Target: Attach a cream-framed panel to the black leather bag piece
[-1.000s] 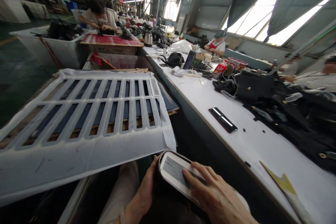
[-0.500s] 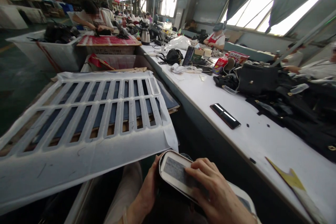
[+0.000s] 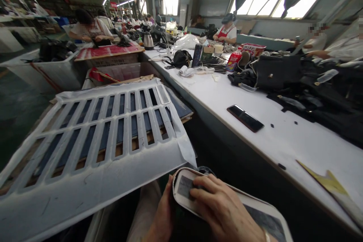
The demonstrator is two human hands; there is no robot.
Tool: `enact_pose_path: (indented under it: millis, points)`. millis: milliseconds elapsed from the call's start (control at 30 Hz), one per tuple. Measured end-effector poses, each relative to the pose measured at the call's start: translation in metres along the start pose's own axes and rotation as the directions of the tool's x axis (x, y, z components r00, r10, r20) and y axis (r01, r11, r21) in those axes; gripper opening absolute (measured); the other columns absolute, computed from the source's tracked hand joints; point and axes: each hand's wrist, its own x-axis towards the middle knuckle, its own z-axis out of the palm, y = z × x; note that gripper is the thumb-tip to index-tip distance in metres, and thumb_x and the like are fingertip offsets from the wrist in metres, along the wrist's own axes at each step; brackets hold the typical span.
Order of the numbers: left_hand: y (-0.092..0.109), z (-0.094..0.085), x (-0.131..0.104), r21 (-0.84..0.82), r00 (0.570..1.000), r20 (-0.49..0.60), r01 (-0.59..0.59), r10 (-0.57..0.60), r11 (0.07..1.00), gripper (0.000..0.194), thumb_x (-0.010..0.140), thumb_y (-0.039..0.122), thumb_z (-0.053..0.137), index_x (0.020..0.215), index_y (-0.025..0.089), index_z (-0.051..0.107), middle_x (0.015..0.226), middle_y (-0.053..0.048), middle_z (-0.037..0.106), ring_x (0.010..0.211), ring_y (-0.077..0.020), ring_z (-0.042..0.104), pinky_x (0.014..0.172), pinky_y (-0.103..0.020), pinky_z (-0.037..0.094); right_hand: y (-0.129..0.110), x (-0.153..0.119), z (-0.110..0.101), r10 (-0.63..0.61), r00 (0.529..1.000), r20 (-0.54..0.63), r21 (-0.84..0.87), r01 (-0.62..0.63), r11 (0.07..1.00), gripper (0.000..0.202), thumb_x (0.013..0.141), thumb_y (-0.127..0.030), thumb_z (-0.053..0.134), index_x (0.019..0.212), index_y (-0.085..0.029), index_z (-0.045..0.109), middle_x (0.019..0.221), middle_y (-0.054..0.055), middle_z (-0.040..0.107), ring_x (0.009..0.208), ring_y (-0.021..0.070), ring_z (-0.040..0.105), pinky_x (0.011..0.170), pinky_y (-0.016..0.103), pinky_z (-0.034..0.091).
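Observation:
Over my lap lies a long bag piece [image 3: 268, 217] with a rounded end, a pale border and a dark grey middle; black material hangs beneath it. My left hand [image 3: 164, 211] is closed round the rounded end, with the fingers partly hidden behind it. My right hand [image 3: 224, 208] lies across the upper face, fingers bent and pressed together onto the grey middle near that end. Its thumb does not show. A white slotted plastic sheet [image 3: 93, 176] sits just beyond my left hand, its near right corner almost reaching the bag piece.
A long white table [image 3: 215, 94] runs along the right, bearing a phone [image 3: 245, 118], a yellow-and-white pointed strip [image 3: 320, 177] and black bags [image 3: 279, 72]. Boards [image 3: 181, 107] lie under the slotted sheet. A crate [image 3: 25, 64] stands at the left. Co-workers [image 3: 227, 32] sit farther off.
My right hand's fingers have slid a little toward the rounded end, uncovering more of the bag piece at the lower right. My left hand stays at the end. The view has shifted slightly.

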Motion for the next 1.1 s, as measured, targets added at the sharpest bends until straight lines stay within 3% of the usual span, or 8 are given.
enact_pose_path:
  millis: [133,333,433,533,733,900,1100]
  points:
    - [0.003,-0.003,-0.002,0.031,0.999,0.042,0.015,-0.016,0.999,0.05,0.075,0.064,0.067,0.103,0.023,0.075,0.117,-0.005,0.073,0.131,-0.0326,0.05,0.115,-0.042,0.035,-0.002,0.008,0.008,0.036,0.998,-0.052,0.024,-0.034,0.999,0.029,0.093,-0.018,0.05,0.12,-0.026,0.057,0.111,0.003,0.062,0.097,0.0211,0.055,0.085,0.037,0.047]
    - [0.012,-0.001,-0.003,0.064,0.998,0.042,0.042,-0.044,0.997,0.055,0.069,0.067,0.071,0.101,0.023,0.077,0.119,-0.005,0.072,0.134,-0.0357,0.047,0.117,-0.045,0.032,-0.008,0.017,0.015,0.153,0.988,-0.03,0.021,-0.152,0.988,0.027,0.087,-0.02,0.06,0.113,-0.028,0.06,0.11,0.002,0.06,0.098,0.0235,0.055,0.085,0.041,0.046]
    - [0.013,0.003,-0.004,0.059,0.997,0.064,0.043,-0.047,0.997,0.056,0.065,0.067,0.074,0.102,0.025,0.078,0.121,-0.004,0.072,0.136,-0.0364,0.045,0.117,-0.044,0.033,-0.01,0.019,0.014,0.14,0.99,-0.006,-0.006,-0.14,0.99,0.021,0.086,-0.02,0.062,0.106,-0.027,0.062,0.112,0.002,0.06,0.1,0.0242,0.055,0.084,0.041,0.046]
    - [0.013,0.002,-0.003,0.021,0.995,0.086,0.048,-0.05,0.999,0.049,0.07,0.062,0.074,0.103,0.027,0.077,0.12,-0.004,0.072,0.135,-0.0343,0.047,0.118,-0.042,0.032,-0.01,0.018,0.013,0.133,0.991,0.014,-0.026,-0.133,0.991,0.018,0.084,-0.021,0.062,0.102,-0.025,0.062,0.114,0.003,0.059,0.1,0.0251,0.054,0.084,0.042,0.046]
    - [0.03,0.008,0.002,0.016,0.979,0.118,0.166,-0.167,0.986,0.056,0.081,0.061,0.064,0.11,0.014,0.073,0.115,-0.013,0.073,0.126,-0.035,0.055,0.116,-0.046,0.033,-0.008,0.013,0.016,0.14,0.99,-0.006,-0.016,-0.14,0.99,0.02,0.084,-0.023,0.06,0.103,-0.027,0.061,0.111,0.003,0.059,0.098,0.0246,0.054,0.083,0.042,0.045]
    - [0.038,0.021,0.004,0.055,0.977,0.123,0.17,-0.175,0.984,0.05,0.084,0.052,0.064,0.113,0.012,0.071,0.111,-0.01,0.074,0.123,-0.031,0.057,0.112,-0.04,0.038,-0.007,0.015,0.017,0.126,0.992,-0.008,-0.039,-0.126,0.991,0.018,0.086,-0.023,0.058,0.103,-0.027,0.062,0.113,0.004,0.059,0.103,0.0255,0.053,0.087,0.044,0.045]
    - [0.038,0.019,0.003,0.016,0.971,0.146,0.187,-0.187,0.982,0.046,0.087,0.047,0.061,0.114,0.011,0.071,0.11,-0.01,0.075,0.121,-0.0292,0.059,0.11,-0.038,0.04,-0.004,0.009,0.014,0.101,0.994,-0.049,0.095,-0.096,0.991,0.024,0.084,-0.02,0.055,0.108,-0.023,0.06,0.111,0.005,0.059,0.101,0.0235,0.052,0.09,0.04,0.045]
